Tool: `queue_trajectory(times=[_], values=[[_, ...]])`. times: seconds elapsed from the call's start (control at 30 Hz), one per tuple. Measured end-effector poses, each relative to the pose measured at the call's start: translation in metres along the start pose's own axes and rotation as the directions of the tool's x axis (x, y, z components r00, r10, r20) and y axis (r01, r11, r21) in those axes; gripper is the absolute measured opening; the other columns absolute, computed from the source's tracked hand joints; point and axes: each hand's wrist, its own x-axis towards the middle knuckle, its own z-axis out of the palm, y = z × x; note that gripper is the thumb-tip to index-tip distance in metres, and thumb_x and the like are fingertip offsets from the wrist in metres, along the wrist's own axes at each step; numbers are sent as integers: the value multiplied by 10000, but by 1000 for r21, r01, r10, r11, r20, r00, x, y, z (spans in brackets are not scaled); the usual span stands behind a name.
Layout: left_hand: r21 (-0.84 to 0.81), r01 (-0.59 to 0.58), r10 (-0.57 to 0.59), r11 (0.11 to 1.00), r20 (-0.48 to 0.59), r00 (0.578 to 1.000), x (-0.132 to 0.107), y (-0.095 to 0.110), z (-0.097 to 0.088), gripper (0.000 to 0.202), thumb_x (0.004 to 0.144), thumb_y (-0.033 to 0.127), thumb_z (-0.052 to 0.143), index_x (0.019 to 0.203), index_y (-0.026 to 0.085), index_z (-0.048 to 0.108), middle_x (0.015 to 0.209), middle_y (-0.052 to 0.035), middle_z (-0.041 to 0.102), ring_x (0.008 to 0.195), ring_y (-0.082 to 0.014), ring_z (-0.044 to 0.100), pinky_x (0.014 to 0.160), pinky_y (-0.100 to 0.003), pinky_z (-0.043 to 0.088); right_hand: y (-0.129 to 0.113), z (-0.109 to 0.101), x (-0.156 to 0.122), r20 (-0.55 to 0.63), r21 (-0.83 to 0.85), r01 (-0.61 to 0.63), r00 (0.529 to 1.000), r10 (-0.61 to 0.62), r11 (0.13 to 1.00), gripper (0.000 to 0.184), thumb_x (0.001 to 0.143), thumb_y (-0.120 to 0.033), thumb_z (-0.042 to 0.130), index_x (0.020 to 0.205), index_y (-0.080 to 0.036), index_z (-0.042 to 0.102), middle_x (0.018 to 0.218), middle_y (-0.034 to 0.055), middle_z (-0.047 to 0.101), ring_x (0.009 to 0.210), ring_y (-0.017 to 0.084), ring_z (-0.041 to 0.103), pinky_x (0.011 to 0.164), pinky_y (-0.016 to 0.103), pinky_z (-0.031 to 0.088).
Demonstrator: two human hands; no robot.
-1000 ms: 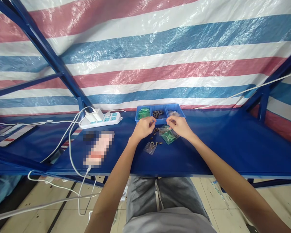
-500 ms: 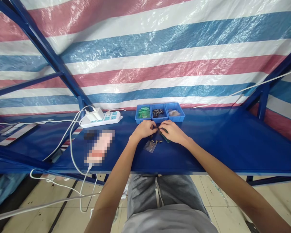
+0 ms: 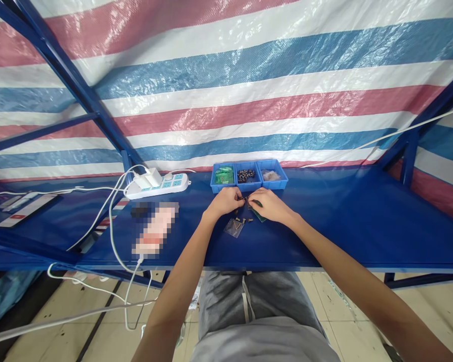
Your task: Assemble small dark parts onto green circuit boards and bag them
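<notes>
Two bare hands are shown meeting near the middle of a blue tabletop (image 3: 343, 221), in front of a striped tarp wall. At the far left edge, flat dark strips (image 3: 22, 210) are laid, and white cables (image 3: 109, 216) are trailed over the front edge toward the floor. A white power strip (image 3: 156, 185) with plugs in it is set near the back edge, and a blurred pinkish object (image 3: 153, 229) is laid just in front of it. The left hand (image 3: 224, 201) is curled, its fingertips pinched shut on a small dark piece (image 3: 245, 199), which is held just above the tabletop between both hands. A small clear bag (image 3: 234, 227) and loose dark pieces (image 3: 244, 220) are scattered just beneath. The right hand (image 3: 270, 205) is closed on the same piece from the other side, and a green bag (image 3: 258, 216) is partly covered by it. A blue three-compartment tray (image 3: 285, 180) is placed just behind the hands.
</notes>
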Motion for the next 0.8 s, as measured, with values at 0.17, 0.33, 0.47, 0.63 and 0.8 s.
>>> queue_trajectory(times=[0.17, 0.33, 0.47, 0.63, 0.8], values=[[-36, 39, -38, 999, 13, 999, 0, 1, -1, 88, 763, 271, 683, 792, 191, 659, 678, -6, 676, 671, -180, 642, 581, -278, 422, -4, -3, 0, 19, -21, -18, 1000, 19, 1000, 226, 947, -137, 520, 870, -196, 724, 891, 74, 745, 933, 255, 649, 882, 393, 488], [-98, 73, -68, 992, 47, 997, 1, 0, -3, 109, 786, 277, 682, 763, 185, 627, 685, -10, 692, 680, -176, 657, 613, -276, 440, -4, -5, -1, 31, -20, -34, 999, 35, 999, 209, 953, -140, 524, 889, -186, 718, 906, 78, 738, 955, 252, 644, 883, 377, 486], [-180, 83, -73, 980, 62, 995, 1, 0, -5, 148, 802, 309, 688, 770, 183, 618, 698, -12, 705, 668, -170, 657, 620, -275, 453, -3, -4, -1, 23, -15, -52, 998, 52, 999, 203, 950, -143, 529, 897, -186, 720, 932, 84, 733, 972, 259, 642, 886, 382, 488], [-258, 56, -57, 964, 2, 998, 0, 4, -8, 167, 834, 335, 663, 818, 170, 648, 719, -19, 706, 669, -165, 659, 632, -270, 473, -1, -2, -1, -19, -1, -87, 996, 86, 996, 201, 951, -147, 533, 902, -185, 724, 948, 92, 728, 966, 259, 642, 890, 384, 486], [-449, 45, -52, 893, -3, 999, 3, 5, -8, 217, 848, 354, 653, 914, 148, 678, 812, -51, 720, 691, -162, 668, 672, -280, 528, 1, -1, -1, -86, 13, -126, 988, 126, 992, 189, 954, -152, 536, 964, -190, 721, 980, 86, 728, 976, 264, 639, 876, 382, 485]])
